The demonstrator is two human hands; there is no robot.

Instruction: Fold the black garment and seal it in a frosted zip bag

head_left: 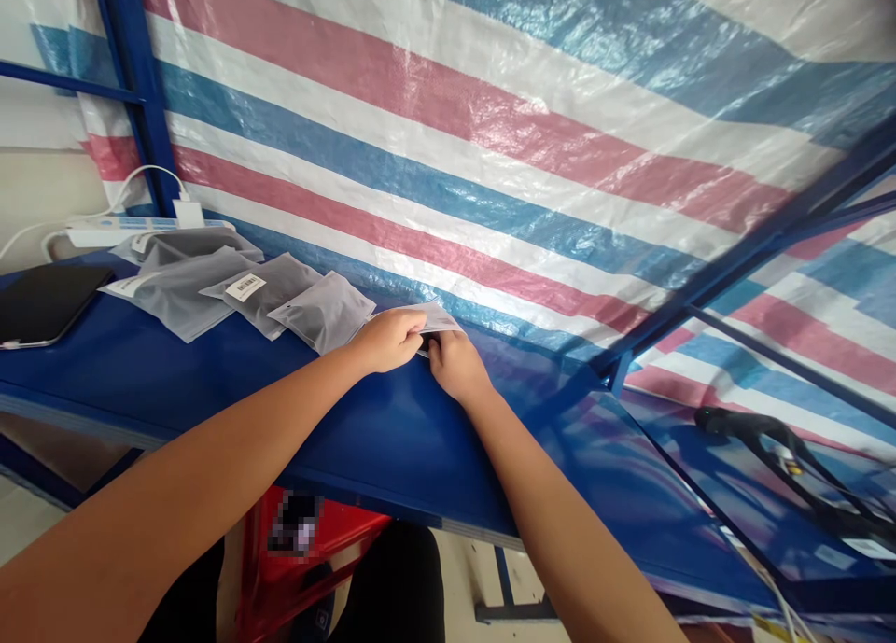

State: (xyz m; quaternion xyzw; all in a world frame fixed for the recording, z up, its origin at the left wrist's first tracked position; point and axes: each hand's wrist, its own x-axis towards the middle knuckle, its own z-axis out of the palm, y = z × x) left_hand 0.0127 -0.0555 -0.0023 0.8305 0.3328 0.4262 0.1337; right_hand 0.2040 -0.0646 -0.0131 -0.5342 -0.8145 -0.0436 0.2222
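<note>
- A small flat frosted plastic pouch point(438, 320) lies on a blue shelf point(210, 382), up against a striped tarpaulin point(490, 158) in red, white and blue. Both of the person's hands are on it.
- The left hand point(387, 338) is curled into a loose fist over the pouch's left end, fingers closed on its edge.
- The right hand point(455, 363) sits just right of the left, fingers bent and pinching the pouch's near edge; something dark shows between the two hands.
- The pouch looks light, thin, limp and probably slippery; it would likely be best taken by an edge or corner with a pinch.
- Just left of the pouch, a row of similar grey pouches point(231, 288) overlaps like fanned cards; one carries a white barcode label point(245, 286).
- Further left of the pouch lie a dark tablet point(46, 302) and a white power strip point(126, 228) with a plug and cable.
- Well to the right of the pouch, on a lower blue surface, rests a black handheld device point(763, 438), perhaps a scanner.
- Below the shelf, something red point(308, 550) stands.
</note>
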